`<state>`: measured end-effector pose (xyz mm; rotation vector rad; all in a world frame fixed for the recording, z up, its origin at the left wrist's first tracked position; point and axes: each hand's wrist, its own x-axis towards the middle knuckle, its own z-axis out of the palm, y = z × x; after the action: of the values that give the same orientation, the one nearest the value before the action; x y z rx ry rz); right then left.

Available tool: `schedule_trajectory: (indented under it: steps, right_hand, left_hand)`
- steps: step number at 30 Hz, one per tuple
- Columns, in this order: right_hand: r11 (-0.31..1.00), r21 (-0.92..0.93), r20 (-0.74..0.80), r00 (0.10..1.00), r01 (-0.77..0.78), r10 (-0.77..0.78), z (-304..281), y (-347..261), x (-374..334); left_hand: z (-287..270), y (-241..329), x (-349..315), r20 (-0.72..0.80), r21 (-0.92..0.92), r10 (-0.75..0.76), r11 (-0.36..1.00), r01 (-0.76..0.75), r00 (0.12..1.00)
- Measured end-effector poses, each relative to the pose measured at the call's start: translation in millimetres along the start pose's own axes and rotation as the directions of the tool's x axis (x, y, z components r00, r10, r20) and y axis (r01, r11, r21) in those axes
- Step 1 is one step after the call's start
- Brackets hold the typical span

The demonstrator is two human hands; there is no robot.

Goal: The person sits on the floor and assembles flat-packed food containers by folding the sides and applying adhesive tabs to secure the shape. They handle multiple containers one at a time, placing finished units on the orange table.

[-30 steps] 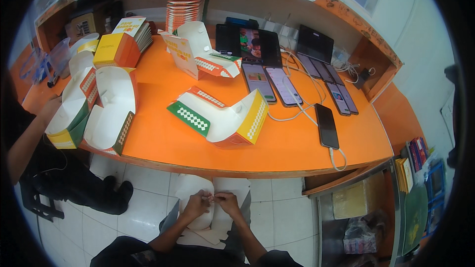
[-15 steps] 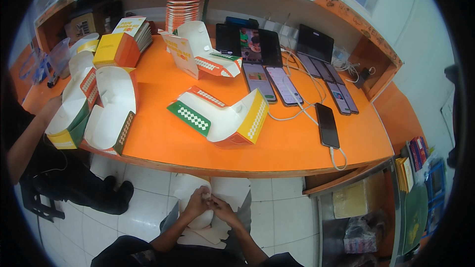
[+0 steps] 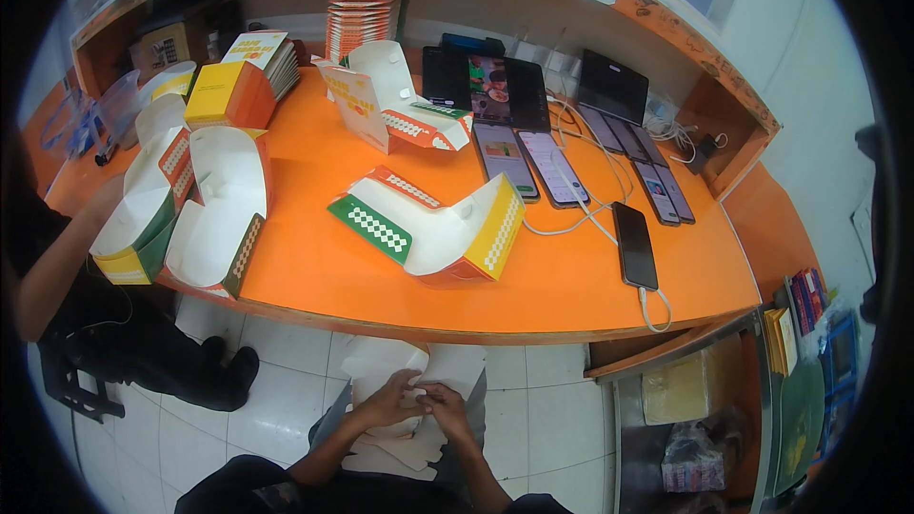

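Over my lap, my left hand point(image 3: 388, 402) lies across a partly folded paper food box point(image 3: 376, 358), its white inside facing up. Its fingers curl on the box's edge, gripping it. My right hand point(image 3: 446, 407) meets it from the other side, fingers bent and pinched at the same box. What lies between the fingertips is too small to make out. Beneath the hands, pale flat cardboard point(image 3: 395, 455) covers my lap. An open white-lined box point(image 3: 433, 228) with green and yellow sides sits on the orange table point(image 3: 571, 295) beyond.
Another box point(image 3: 386, 86) stands behind. Stacked flat cartons point(image 3: 365, 14) rise at the back. Several phones point(image 3: 550, 167) and white cables occupy the right side. At left, a co-worker's arm point(image 3: 62, 257) reaches toward more open boxes point(image 3: 224, 200). A shelf unit point(image 3: 685, 390) is lower right.
My left hand has spread a little and shifted over the box, while my right hand has moved slightly right and down. The box's upper part tilts differently. The view has shifted slightly.
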<state>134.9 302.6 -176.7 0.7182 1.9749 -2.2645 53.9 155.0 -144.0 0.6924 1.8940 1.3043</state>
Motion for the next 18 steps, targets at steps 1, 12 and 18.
schedule_trajectory:
  steps: [1,12,18]
  right_hand:
    - [1.000,0.011,-0.029,0.999,-0.026,0.027,0,3,0]
    - [0.987,0.154,-0.168,0.983,-0.050,0.076,3,13,3]
    - [0.951,0.291,-0.111,0.984,-0.103,0.141,-1,4,6]
  left_hand:
    - [-2,5,-3,0.061,0.159,0.073,0.984,-0.082,0.995]
    - [-1,39,-9,0.261,0.676,-0.126,0.732,-0.088,0.957]
    - [2,40,-18,0.140,0.670,-0.031,0.739,-0.071,0.990]
